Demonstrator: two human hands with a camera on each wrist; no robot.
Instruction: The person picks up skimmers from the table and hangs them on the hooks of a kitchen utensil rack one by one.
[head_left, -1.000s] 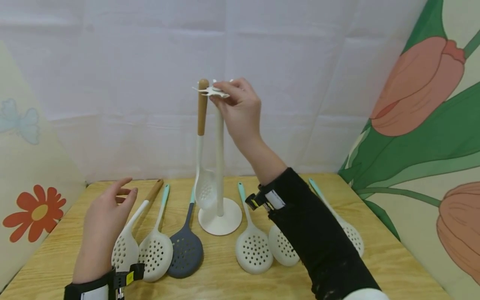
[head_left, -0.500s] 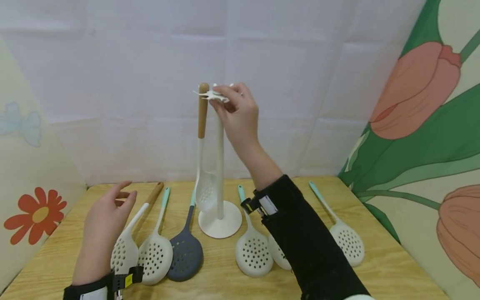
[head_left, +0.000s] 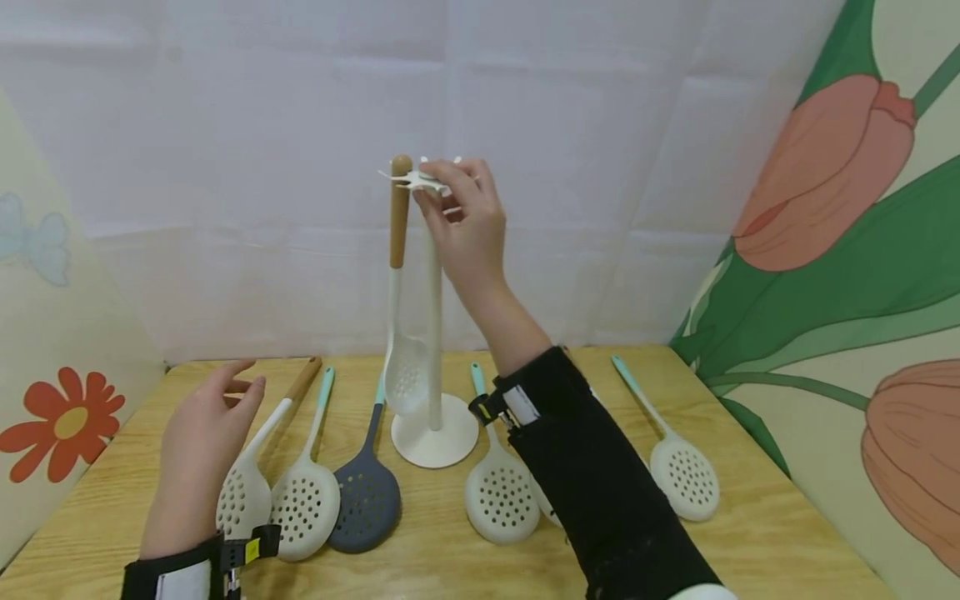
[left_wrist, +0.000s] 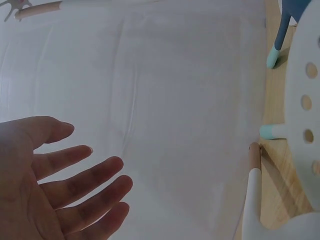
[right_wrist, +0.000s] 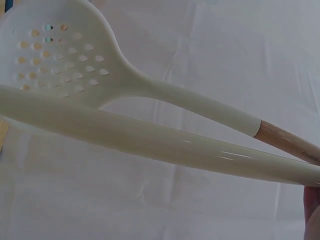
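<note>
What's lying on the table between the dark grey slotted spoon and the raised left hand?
Two white slotted spoons, one wooden-handled, one mint-handled, lie between the dark grey slotted spoon and the left hand, in the head view.

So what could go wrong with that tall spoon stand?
The stand is tall on a small round base, and the right hand pinches its hook top, so a sideways tug might tip it. The hanging skimmer could slip off its hook. The left hand hovers apart, not steadying anything.
</note>
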